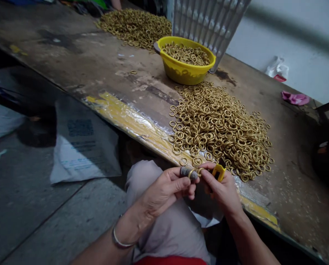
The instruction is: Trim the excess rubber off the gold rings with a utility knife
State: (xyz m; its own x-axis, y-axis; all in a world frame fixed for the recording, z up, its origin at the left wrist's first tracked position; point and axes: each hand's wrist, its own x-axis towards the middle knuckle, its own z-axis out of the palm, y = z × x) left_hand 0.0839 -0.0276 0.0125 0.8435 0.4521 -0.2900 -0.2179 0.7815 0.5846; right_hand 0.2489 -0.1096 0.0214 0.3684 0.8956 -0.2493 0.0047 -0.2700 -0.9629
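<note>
My left hand (170, 187) is closed round a short, dark grey, rough-looking rod (185, 171). A brass-coloured ring (191, 173) sits around the rod near its right end. Between the thumb and fingers of my right hand (221, 187) is another ring (200, 172), close to the rod's tip. The same hand also grips a yellow utility knife (218, 172), its dark blade pointing up. Just beyond both hands lies a large heap of brass-coloured rings (219, 125) on the worn wooden table (142, 95).
A yellow basin (185, 73) full of rings stands behind the heap. Farther back lies a second ring pile (136, 27), near part of another person's hand (116, 4). A ribbed translucent panel (205, 22) leans behind the basin. A white sack (84, 147) stands on the floor at left.
</note>
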